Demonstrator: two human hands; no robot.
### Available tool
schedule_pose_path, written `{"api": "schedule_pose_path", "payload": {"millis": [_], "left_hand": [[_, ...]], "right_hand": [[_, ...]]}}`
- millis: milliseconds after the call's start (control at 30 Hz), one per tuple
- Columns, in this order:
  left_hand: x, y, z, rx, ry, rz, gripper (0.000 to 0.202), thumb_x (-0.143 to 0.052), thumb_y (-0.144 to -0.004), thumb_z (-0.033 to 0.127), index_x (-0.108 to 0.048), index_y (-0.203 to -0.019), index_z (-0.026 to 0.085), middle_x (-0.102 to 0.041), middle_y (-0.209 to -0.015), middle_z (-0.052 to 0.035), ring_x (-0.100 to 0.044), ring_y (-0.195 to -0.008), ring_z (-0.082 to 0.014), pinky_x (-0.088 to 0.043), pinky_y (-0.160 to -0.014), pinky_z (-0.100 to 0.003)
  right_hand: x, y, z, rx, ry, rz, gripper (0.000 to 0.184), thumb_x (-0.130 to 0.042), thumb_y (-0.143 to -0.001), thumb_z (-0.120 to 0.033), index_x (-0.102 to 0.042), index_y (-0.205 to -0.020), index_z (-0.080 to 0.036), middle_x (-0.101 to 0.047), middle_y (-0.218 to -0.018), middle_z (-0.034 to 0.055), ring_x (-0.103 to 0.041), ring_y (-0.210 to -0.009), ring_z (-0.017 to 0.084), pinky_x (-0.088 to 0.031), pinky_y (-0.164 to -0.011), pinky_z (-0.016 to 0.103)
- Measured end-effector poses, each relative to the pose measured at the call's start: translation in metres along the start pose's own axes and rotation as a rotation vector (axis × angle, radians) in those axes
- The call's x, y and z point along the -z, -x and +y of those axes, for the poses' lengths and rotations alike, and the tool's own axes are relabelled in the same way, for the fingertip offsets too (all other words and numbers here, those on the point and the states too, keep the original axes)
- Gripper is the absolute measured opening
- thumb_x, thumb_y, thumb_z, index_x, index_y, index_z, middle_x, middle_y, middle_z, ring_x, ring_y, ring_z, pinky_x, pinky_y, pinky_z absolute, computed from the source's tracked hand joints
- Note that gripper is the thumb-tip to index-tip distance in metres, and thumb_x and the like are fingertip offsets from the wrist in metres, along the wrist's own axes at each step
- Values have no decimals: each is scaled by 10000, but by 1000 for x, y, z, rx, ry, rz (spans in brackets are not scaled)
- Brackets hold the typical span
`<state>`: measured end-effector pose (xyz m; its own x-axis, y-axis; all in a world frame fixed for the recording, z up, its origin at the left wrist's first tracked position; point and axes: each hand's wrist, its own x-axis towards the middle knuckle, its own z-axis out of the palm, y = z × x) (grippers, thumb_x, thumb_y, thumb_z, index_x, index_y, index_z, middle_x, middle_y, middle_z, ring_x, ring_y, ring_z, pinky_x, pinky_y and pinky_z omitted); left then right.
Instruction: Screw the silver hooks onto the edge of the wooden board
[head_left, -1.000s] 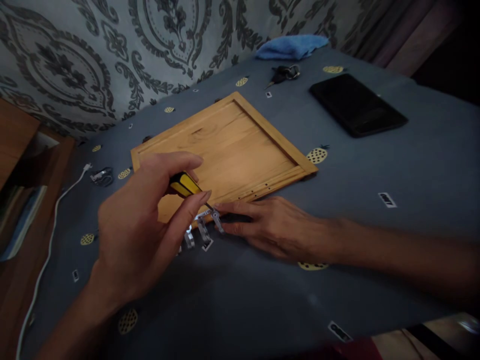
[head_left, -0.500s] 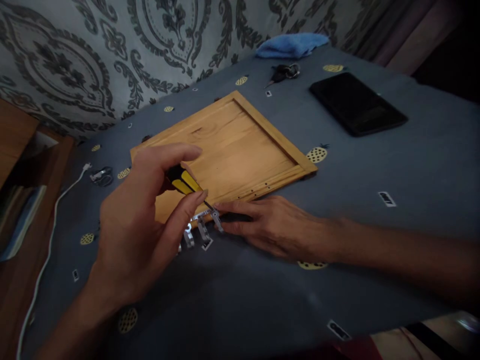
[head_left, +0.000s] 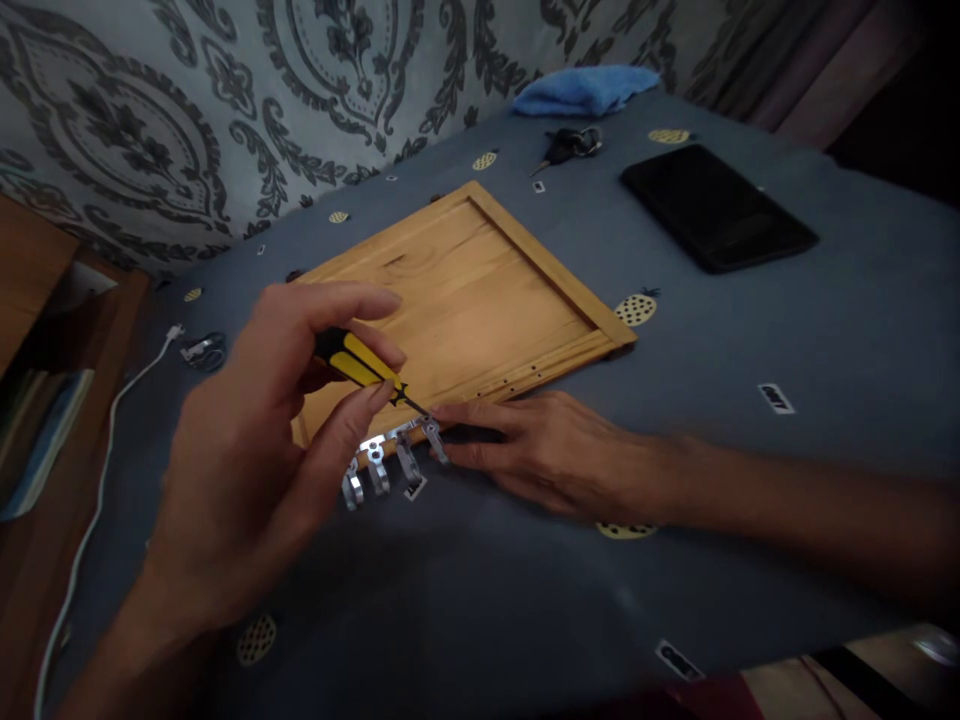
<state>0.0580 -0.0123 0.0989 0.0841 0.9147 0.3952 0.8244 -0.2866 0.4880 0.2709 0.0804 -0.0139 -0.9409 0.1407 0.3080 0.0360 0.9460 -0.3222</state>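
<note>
Grey cloth [head_left: 517, 610] under everything. Left hand [head_left: 240, 440] is wrapped round a yellow screwdriver [head_left: 356, 364], shaft slanting down-right to the end hook [head_left: 435, 441] of a metal rack [head_left: 376, 452] running along the board's [head_left: 457, 310] near edge. Right hand's [head_left: 559, 455] closer, fingers right at that hook, can't tell if pinching. Cloth stretches out nearside.

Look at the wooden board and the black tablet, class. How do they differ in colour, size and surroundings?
Colour: the wooden board is light brown with visible grain; the tablet is black.
Size: the board looks larger than the tablet.
Surroundings: metal hooks line the board's near edge, with the right hand beside them; the tablet lies away from the hands.
Shared: both are four-cornered and rest on the blue-grey tablecloth.
</note>
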Motion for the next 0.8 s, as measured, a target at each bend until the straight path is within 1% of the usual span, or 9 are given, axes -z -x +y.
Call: {"api": "schedule_pose_path", "payload": {"millis": [133, 200, 300, 367, 567, 667, 800], "left_hand": [[4, 1, 4, 66, -80, 75, 372, -634, -914, 303, -561, -1276, 350, -667, -1170, -8, -699, -1030, -265, -635, -878, -463], [3, 1, 3, 49, -71, 64, 369, -642, -906, 293, -569, -1262, 351, -670, -1159, -8, -703, -1017, -259, -642, -870, -451], [-1, 1, 0, -20, -57, 30, 351, -626, -914, 252, -583, -1245, 360, -677, -1113, 17, -708, -997, -230, -649, -853, -400], [-3, 1, -2, -42, -53, 29, 353, -618, -920, 241, -585, -1250, 363, -677, -1098, 27, -710, -988, -214, -646, -852, -371], [-6, 2, -2, -24, -28, 49, 379, -646, -904, 176, -594, -1234, 356, -678, -1090, 44, -712, -986, -176, -630, -863, -329], [-7, 2, -1, -10, -37, 53, 352, -652, -906, 183, -601, -1215, 344, -678, -1089, 45, -711, -984, -167, -621, -869, -320], [-9, 1, -2, -13, -92, 57, 303, -661, -908, 211, -612, -1190, 308, -686, -1069, 38, -716, -952, -168, -603, -830, -322]], "right_hand": [[-1, 1, 1, 13, 1, 20, 404, -528, -931, -126, -618, -1320, -189, -561, -1461, 120, -709, -878, 192, -515, -564, 296], [-1, 1, 1, 12, 3, 20, 395, -531, -930, -125, -624, -1309, -188, -560, -1464, 117, -709, -857, 187, -508, -552, 294], [-1, 0, 1, 9, 13, 14, 390, -533, -930, -126, -628, -1303, -188, -564, -1459, 118, -705, -813, 177, -495, -530, 293], [0, -1, 1, 6, 23, 8, 404, -536, -929, -125, -622, -1317, -197, -564, -1459, 116, -704, -800, 177, -494, -525, 295], [1, -2, -1, -5, 42, -32, 399, -524, -939, -139, -622, -1321, -202, -550, -1473, 118, -711, -833, 191, -521, -554, 309], [0, -1, -1, -3, 39, -21, 407, -530, -931, -133, -619, -1323, -197, -550, -1471, 123, -711, -845, 193, -512, -546, 301], [0, 0, -1, 6, 25, 3, 401, -528, -929, -128, -626, -1313, -191, -570, -1448, 122, -704, -826, 182, -498, -531, 293]]}}
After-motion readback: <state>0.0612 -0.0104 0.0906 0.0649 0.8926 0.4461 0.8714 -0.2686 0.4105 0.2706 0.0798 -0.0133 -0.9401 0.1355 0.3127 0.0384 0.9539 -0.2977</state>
